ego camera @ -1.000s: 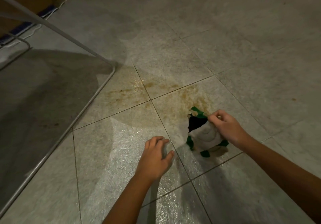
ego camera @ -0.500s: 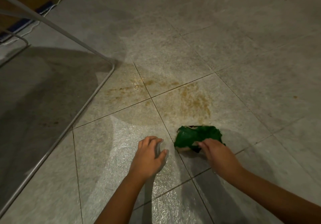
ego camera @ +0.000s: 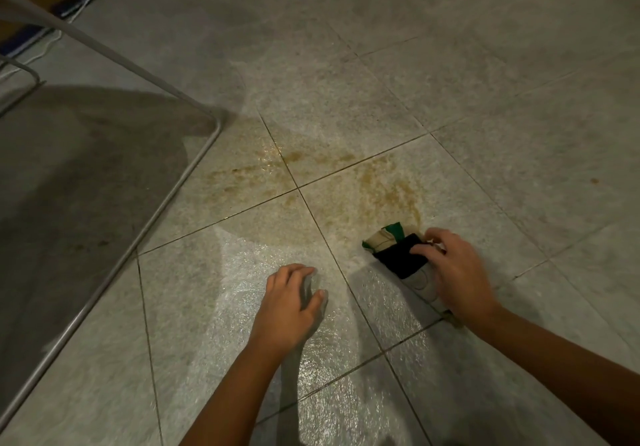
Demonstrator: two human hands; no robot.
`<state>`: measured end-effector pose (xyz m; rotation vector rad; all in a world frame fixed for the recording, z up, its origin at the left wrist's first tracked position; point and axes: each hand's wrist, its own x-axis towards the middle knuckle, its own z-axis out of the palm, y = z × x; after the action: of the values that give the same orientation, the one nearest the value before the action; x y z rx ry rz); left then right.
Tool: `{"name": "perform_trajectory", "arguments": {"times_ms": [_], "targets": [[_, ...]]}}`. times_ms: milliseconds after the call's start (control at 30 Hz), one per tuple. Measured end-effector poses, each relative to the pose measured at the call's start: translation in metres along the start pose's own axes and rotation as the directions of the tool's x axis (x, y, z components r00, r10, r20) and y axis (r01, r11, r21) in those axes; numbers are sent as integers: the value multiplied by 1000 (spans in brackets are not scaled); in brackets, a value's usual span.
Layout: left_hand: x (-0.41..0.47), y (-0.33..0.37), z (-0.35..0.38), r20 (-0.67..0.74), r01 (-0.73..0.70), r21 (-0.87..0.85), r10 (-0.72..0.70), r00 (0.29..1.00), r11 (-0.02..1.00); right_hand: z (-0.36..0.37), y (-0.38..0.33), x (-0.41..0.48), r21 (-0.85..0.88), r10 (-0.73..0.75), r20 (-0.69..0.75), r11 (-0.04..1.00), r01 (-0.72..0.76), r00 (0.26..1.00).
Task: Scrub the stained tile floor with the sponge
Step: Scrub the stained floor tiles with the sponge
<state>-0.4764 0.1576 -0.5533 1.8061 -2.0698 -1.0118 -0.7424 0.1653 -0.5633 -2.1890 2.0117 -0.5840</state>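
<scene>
Your left hand [ego camera: 289,307] rests on the wet tile floor [ego camera: 485,99], fingers loosely curled and holding nothing, just right of the metal frame [ego camera: 145,234]. The brown stain [ego camera: 377,186] spreads across the grout lines ahead. Your right hand [ego camera: 457,272] presses down on the sponge [ego camera: 398,255], fingers spread over it, at the stain's near right edge.

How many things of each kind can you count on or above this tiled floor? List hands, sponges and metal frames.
Hands: 2, the left hand and the right hand
Sponges: 1, the sponge
Metal frames: 1, the metal frame
Total: 4
</scene>
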Motion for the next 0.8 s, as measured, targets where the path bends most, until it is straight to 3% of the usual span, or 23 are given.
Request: {"name": "perform_trajectory", "arguments": {"times_ms": [67, 167, 267, 400, 567, 800], "targets": [[1, 0, -1, -9, 2, -5, -2, 1000, 1000, 3, -2, 1, -66, -141, -8, 988, 140, 990], [4, -2, -5, -30, 44, 39, -43, 999, 998, 5, -15, 4, 0, -93, 35, 996, 93, 995], [7, -7, -9, -22, 163, 231, -163, 986, 959, 16, -17, 5, -60, -71, 166, 995, 82, 984], [12, -16, -9, -6, 292, 363, -312, 950, 885, 30, -19, 3, 29, -81, 267, 997, 76, 960], [15, -21, -5, 17, 308, 402, -343, 939, 862, 37, -31, -23, 103, -412, 266, 911, 399, 872], [14, -21, -4, 31, 305, 413, -348, 937, 858, 54, -24, -1, 83, -389, 86, 920, 383, 917]]}}
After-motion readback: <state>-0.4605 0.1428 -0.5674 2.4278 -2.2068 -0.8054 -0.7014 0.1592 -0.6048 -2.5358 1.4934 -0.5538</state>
